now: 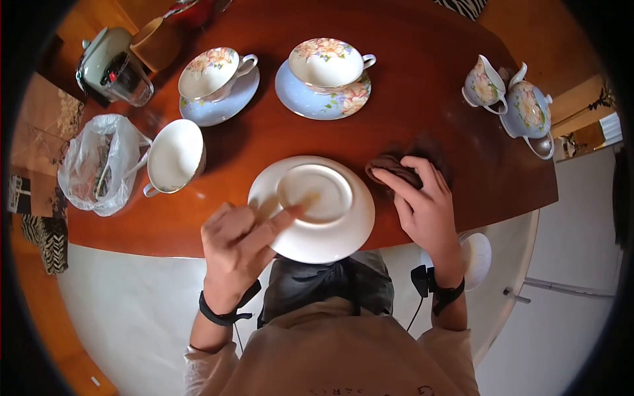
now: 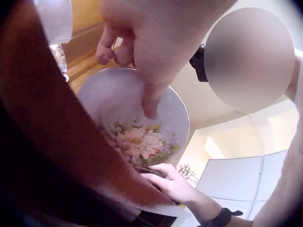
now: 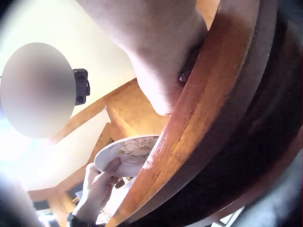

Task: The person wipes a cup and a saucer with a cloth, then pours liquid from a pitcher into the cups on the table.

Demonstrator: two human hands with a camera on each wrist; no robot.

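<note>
A white saucer [image 1: 356,218] is tilted over the table's front edge, its underside with the foot ring facing up. My left hand [image 1: 236,247] pinches it at its left side, one finger lying across the underside. In the left wrist view the saucer's other face [image 2: 142,142] shows pale blue with a pink flower, and a digit of the left hand [image 2: 142,52] lies against it. To the right, my right hand [image 1: 426,201] grips a bunched dark brown cloth [image 1: 386,165] on the table. The right wrist view shows the saucer [image 3: 128,149] past the table edge, with the left hand [image 3: 97,189] below it.
Two floral cups [image 1: 208,76] [image 1: 327,66] stand on blue saucers at the back. Another cup [image 1: 175,155] sits beside a clear plastic bag [image 1: 102,165] on the left. A creamer [image 1: 484,86] and teapot [image 1: 528,109] are at the right; a glass [image 1: 130,82] stands back left.
</note>
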